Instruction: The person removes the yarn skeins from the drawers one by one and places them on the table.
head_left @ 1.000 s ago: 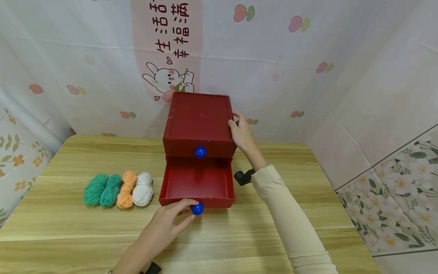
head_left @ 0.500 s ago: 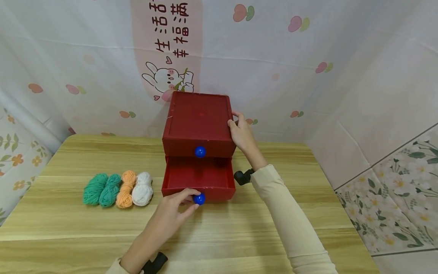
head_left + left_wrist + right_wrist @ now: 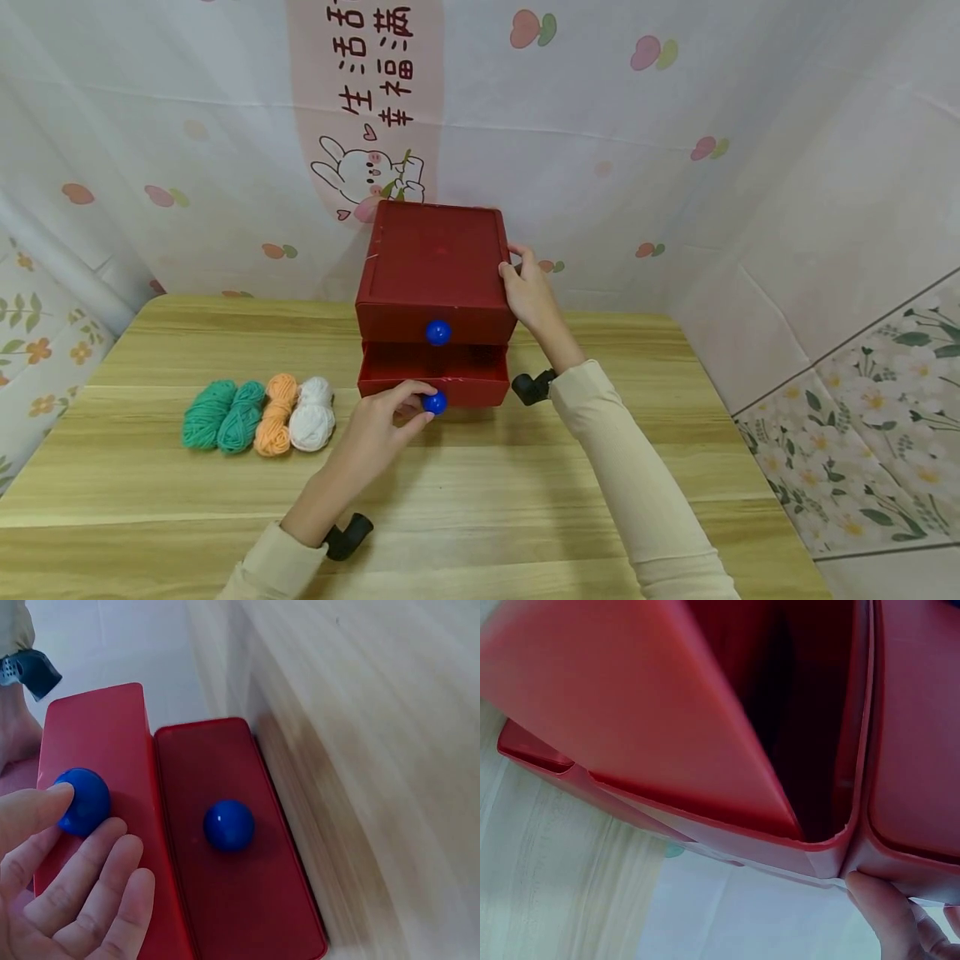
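A red two-drawer box (image 3: pixel 442 258) stands near the back of the table. Its lower drawer (image 3: pixel 476 392) is partly pulled out, and the visible part of its inside looks bare. My left hand (image 3: pixel 375 433) pinches that drawer's round blue knob (image 3: pixel 88 801) between thumb and fingers. The upper drawer, pushed in, carries a matching blue knob (image 3: pixel 438 332). My right hand (image 3: pixel 531 290) grips the box at its upper right edge. In the right wrist view its thumb (image 3: pixel 881 904) lies against the red casing; some of its fingers are hidden.
Left of the box lie skeins of yarn in a row: green yarn (image 3: pixel 208 415), another green skein (image 3: pixel 242 417), orange yarn (image 3: pixel 276 415) and white yarn (image 3: pixel 312 414). A patterned curtain (image 3: pixel 600 167) hangs right behind the wooden table (image 3: pixel 525 517).
The lower drawer has slid back into the box by a good part, with my left hand moving forward on its knob. My right hand and the yarn stay where they were.
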### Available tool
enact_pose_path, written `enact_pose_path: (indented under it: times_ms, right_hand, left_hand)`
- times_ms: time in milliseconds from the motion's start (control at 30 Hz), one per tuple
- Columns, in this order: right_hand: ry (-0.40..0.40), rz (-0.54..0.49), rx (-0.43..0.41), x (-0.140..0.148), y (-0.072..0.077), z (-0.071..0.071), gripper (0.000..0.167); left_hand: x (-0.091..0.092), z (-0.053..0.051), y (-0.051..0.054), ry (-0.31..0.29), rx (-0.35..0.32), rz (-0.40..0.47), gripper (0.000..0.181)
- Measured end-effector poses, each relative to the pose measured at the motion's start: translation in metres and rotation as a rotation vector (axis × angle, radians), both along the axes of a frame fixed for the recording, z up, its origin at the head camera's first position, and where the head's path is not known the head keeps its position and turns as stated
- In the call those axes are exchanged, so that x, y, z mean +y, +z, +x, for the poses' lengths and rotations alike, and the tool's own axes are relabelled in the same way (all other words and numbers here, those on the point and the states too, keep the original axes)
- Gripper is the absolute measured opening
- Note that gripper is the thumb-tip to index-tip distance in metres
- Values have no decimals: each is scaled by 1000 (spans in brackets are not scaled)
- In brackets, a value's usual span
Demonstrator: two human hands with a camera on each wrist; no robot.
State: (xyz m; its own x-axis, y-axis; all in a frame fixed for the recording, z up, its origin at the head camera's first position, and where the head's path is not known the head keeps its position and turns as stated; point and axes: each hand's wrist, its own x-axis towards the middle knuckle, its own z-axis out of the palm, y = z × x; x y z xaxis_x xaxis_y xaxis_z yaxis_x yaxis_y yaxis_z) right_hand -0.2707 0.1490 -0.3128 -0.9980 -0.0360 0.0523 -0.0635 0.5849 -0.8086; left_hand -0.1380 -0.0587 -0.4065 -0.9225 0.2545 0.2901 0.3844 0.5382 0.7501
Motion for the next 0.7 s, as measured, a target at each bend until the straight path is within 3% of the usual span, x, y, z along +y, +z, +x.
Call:
enact_pose_path:
  times_ms: [367, 700]
  right_hand:
    - [5, 4, 12, 0, 0, 0, 48]
    - [-2, 6, 12, -1, 0, 0, 48]
  left_hand:
    - [1, -26, 1, 22, -2, -22, 26]
    - [2, -41, 4, 31, -10, -55, 25]
